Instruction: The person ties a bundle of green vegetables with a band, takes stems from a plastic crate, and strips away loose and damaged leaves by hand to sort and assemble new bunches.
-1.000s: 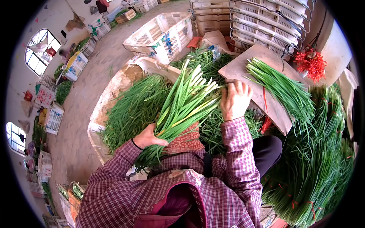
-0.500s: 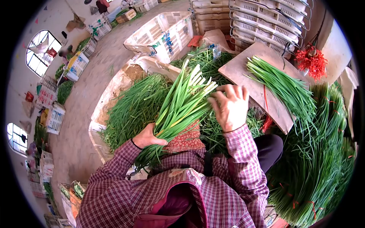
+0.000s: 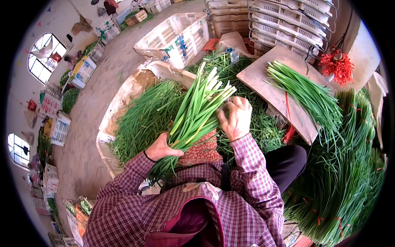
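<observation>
A loose bunch of garlic chives (image 3: 193, 115), pale cut ends up and to the right, rests in my left hand (image 3: 161, 148), which is closed around its lower part with the thumb on top. My right hand (image 3: 235, 117) is at the bunch's right edge, fingers curled in a pinch against the outer stalks. Some yellowed blades show among the green ones there. Behind my left hand, a large heap of chives (image 3: 144, 113) fills a lined white crate (image 3: 108, 123). Loose green leaves (image 3: 257, 129) lie beneath my right hand.
To the right, a board (image 3: 263, 74) carries another bunch of chives (image 3: 306, 96) and a red tie. Beyond it are tied chives (image 3: 337, 181) in a big pile, hanging red ties (image 3: 337, 68) and stacked white crates (image 3: 288, 29). Another white crate (image 3: 177, 41) stands ahead.
My right hand has moved left and slightly down, its raised fingers curling in against the bunch's edge. My left hand and the bunch have barely shifted.
</observation>
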A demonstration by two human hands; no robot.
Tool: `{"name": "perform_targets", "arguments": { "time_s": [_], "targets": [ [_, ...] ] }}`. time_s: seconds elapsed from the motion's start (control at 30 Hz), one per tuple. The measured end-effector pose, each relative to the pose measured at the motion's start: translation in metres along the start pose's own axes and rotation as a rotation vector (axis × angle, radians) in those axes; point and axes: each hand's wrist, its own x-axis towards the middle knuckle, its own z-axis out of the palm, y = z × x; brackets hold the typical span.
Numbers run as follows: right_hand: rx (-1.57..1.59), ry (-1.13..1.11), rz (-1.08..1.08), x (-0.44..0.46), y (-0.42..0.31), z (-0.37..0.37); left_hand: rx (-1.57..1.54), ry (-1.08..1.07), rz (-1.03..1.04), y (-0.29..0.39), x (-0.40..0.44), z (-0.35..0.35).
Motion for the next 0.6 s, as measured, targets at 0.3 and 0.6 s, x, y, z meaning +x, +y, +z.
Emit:
{"name": "perform_targets", "arguments": {
  "time_s": [0.3,0.6],
  "targets": [
    [-0.356,0.374,-0.124,0.016,0.02,-0.043,-0.005,0.047,-0.008,-0.005,0.001,-0.004],
    [0.114,-0.071,-0.514,-0.021,-0.042,-0.01,-0.054,-0.004,-0.033,-0.003,0.007,0.002]
  ]
}}
